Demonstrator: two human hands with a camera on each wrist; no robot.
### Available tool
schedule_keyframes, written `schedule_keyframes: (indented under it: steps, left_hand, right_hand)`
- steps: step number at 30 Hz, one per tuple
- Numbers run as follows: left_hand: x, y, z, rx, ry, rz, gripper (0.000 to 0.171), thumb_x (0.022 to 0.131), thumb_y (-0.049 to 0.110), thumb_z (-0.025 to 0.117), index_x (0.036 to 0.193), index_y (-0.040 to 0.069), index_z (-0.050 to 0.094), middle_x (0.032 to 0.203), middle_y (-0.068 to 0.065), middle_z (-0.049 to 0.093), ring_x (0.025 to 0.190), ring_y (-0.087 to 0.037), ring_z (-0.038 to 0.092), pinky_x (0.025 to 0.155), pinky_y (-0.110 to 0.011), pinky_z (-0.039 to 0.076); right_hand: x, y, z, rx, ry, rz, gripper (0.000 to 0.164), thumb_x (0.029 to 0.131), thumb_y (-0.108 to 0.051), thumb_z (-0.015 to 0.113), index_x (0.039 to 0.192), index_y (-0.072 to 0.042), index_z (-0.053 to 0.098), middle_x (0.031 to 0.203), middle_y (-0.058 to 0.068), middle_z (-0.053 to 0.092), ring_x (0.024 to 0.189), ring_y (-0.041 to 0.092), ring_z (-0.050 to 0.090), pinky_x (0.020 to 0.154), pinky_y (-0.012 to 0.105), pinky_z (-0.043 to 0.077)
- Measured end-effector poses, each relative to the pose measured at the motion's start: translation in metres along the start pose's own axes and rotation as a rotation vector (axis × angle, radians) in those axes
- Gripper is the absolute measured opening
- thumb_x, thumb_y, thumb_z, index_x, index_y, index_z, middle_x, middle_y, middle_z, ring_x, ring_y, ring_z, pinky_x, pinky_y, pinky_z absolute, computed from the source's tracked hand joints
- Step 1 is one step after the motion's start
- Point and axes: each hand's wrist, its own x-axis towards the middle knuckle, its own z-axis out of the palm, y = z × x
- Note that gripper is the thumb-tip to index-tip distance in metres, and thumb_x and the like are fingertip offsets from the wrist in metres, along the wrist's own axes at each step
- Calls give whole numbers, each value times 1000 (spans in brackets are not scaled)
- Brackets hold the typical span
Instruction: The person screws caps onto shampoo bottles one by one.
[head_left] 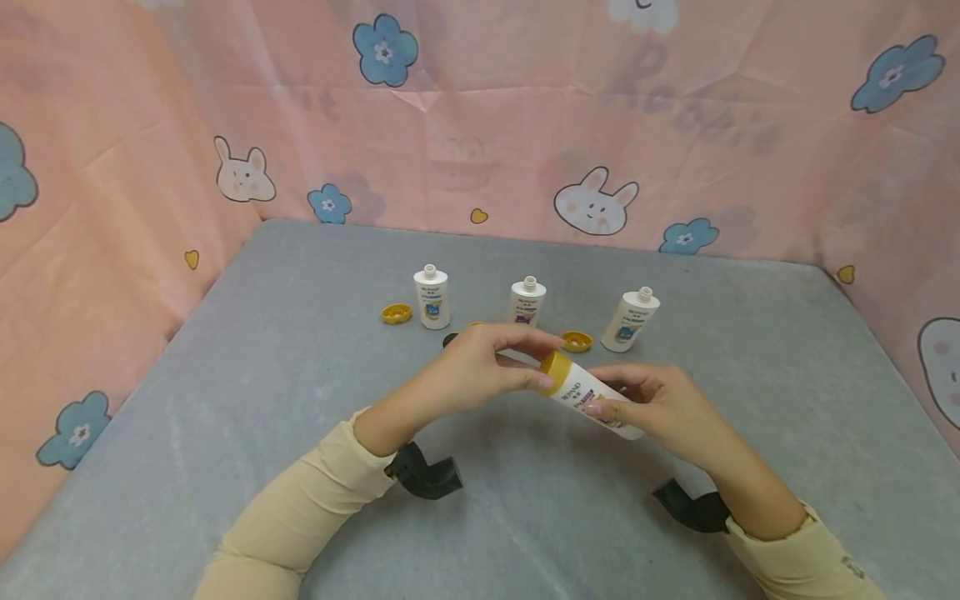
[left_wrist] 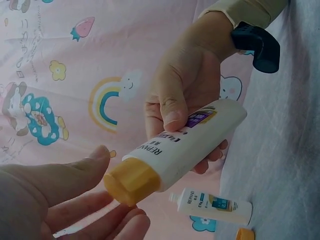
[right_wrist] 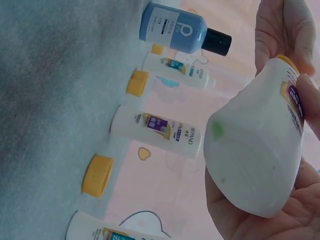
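Observation:
My right hand [head_left: 660, 408] grips a white shampoo bottle [head_left: 592, 404] with a yellow cap [head_left: 557, 372], thumb on its front label. The bottle is tilted, its capped end toward my left hand [head_left: 480, 367]. In the left wrist view, the left thumb and spread fingers lie either side of the cap [left_wrist: 132, 181], a gap showing at the thumb; whether a fingertip touches it is unclear. In the right wrist view, the bottle's base [right_wrist: 250, 170] faces the camera, with a green spot on it.
Capless white bottles stand behind: left [head_left: 432, 300], middle [head_left: 527, 302], right [head_left: 630, 321]. Yellow caps lie near the left [head_left: 396, 313] and right [head_left: 577, 341] bottles. A blue bottle [right_wrist: 172, 30] with black cap is mostly hidden in the head view. Pink printed cloth [head_left: 480, 125] backs the grey table.

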Motion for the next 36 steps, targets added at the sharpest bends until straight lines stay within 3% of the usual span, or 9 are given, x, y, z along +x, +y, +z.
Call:
schedule_keyframes:
  steps: [8, 22, 28, 36]
  left_hand:
    - [-1, 3, -1, 53, 21, -50, 28, 86, 19, 79, 112, 11, 74, 103, -2, 73, 92, -10, 64, 74, -22, 55]
    - [-1, 0, 0, 41, -5, 87, 30, 85, 10, 78, 115, 7, 73, 110, -6, 74, 102, -12, 68, 83, -19, 58]
    - [-1, 0, -1, 36, -8, 88, 36, 84, 9, 79, 118, 5, 70, 112, -8, 72, 103, -15, 68, 84, -19, 58]
    - [0, 0, 1, 34, -4, 117, 31, 84, 7, 78, 115, 5, 73, 111, -7, 73, 101, -13, 67, 84, -19, 58]
  right_hand:
    - [0, -1, 0, -1, 10, 5, 39, 90, -22, 75, 124, -5, 69, 118, 15, 70, 91, 17, 66, 70, 29, 56]
    - [0, -1, 0, 10, 0, 12, 38, 91, -22, 74, 124, -4, 68, 116, 16, 71, 92, 20, 65, 71, 30, 56]
    - [0, -1, 1, 9, 6, 20, 38, 91, -23, 74, 124, -4, 69, 117, 15, 71, 93, 20, 65, 71, 30, 56]
    - [-1, -2, 1, 14, 9, 20, 38, 90, -22, 74, 124, -4, 69, 117, 15, 70, 93, 20, 65, 72, 31, 56]
